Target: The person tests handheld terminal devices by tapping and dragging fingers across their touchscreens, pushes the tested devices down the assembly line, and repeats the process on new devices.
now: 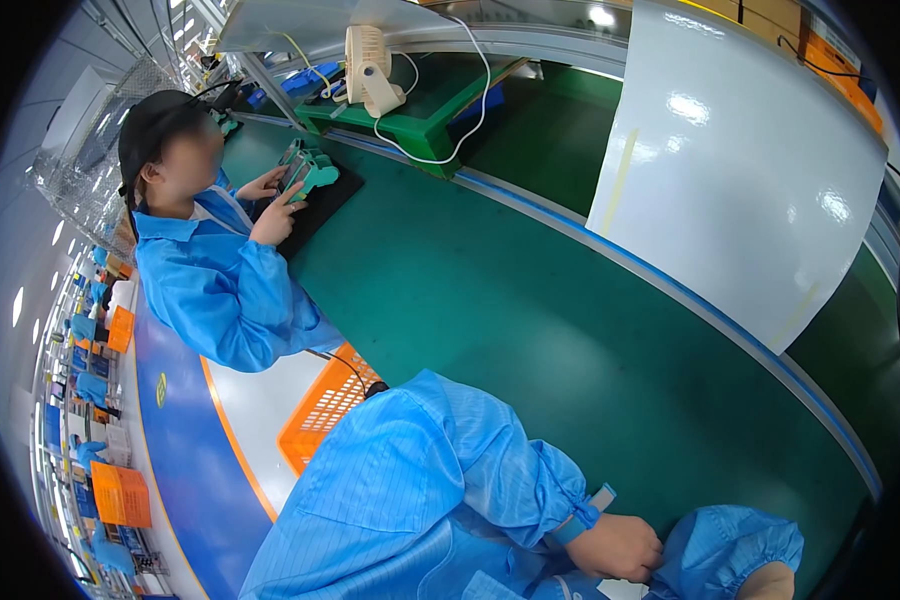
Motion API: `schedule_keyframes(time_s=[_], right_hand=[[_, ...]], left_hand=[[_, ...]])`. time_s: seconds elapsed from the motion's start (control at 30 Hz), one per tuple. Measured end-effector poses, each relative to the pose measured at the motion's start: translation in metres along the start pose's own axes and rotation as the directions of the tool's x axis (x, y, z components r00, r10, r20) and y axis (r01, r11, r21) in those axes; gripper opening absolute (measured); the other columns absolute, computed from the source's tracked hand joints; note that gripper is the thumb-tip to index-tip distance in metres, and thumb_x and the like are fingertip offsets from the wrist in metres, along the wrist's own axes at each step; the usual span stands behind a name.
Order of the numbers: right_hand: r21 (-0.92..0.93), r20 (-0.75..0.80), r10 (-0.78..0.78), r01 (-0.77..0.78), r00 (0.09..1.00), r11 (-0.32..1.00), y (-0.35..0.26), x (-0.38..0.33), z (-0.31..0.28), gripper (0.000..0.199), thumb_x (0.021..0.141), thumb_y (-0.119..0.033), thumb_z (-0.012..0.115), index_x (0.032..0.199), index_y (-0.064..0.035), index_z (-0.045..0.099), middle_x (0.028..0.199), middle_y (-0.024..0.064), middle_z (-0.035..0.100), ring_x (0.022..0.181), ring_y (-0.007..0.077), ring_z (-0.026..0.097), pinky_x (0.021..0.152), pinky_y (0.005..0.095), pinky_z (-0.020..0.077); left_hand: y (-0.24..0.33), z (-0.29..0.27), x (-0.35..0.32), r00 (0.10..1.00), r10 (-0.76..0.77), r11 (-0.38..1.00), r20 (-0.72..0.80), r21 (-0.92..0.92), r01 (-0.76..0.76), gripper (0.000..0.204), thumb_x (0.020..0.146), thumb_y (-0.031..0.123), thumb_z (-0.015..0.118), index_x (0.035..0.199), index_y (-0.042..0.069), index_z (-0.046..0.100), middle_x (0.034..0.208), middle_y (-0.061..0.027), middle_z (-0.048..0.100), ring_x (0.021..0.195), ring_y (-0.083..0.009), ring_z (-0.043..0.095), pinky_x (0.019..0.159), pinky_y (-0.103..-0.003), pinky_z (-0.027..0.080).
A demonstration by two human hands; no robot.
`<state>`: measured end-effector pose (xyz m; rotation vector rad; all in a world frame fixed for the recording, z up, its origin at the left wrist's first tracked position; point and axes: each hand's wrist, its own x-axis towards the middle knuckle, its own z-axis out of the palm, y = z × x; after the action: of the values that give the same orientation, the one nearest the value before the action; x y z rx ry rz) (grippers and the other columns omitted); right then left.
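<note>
Curled into a loose fist, the left hand point(625, 545) rests at the near edge of the green worktop point(530, 300), its grip holding nothing visible. Just right of it, the right hand point(768, 582) is mostly cut off, so its grip cannot be told. Far left, a co-worker in blue fingers a green fixture point(310, 170). An orange basket point(330, 405) sits near left.

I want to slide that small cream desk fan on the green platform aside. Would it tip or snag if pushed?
The fan stands upright with a broad round head over a smaller base, so a high push may tip it. It looks like light plastic. Its white cord loops across the green platform and could drag.
</note>
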<state>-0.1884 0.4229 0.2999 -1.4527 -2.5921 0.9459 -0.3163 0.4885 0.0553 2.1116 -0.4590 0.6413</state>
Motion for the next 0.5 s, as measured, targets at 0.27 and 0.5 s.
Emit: schedule_keyframes(time_s=[0.27, 0.5], right_hand=[[0.071, -0.087, -0.068, 0.075, 0.994, 0.995, 0.002, 0.019, -0.009, 0.027, 0.068, -0.008, 0.050, 0.093, -0.0034, 0.058, 0.067, 0.0032, 0.052, 0.051, 0.0179, 0.048, 0.043, 0.0329, 0.0365], [0.059, 0.015, -0.202, 0.201, 0.979, 0.978, 0.013, -0.003, 0.004, 0.034, 0.070, -0.010, 0.053, 0.103, -0.0041, 0.057, 0.085, 0.0058, 0.058, 0.070, 0.0177, 0.056, 0.052, 0.0259, 0.0411]], left_hand=[[-0.001, 0.001, 0.000, 1.000, 0.002, 1.000, -0.007, 0.004, -0.002, 0.022, 0.070, 0.021, 0.064, 0.075, 0.000, 0.059, 0.076, -0.0189, 0.056, 0.075, -0.0364, 0.058, 0.064, -0.046, 0.048], [0.000, 0.000, 0.001, 1.000, 0.005, 1.000, -0.009, -0.002, -0.006, 0.022, 0.071, 0.021, 0.064, 0.075, 0.000, 0.059, 0.076, -0.0190, 0.057, 0.075, -0.0365, 0.058, 0.064, -0.046, 0.047]])
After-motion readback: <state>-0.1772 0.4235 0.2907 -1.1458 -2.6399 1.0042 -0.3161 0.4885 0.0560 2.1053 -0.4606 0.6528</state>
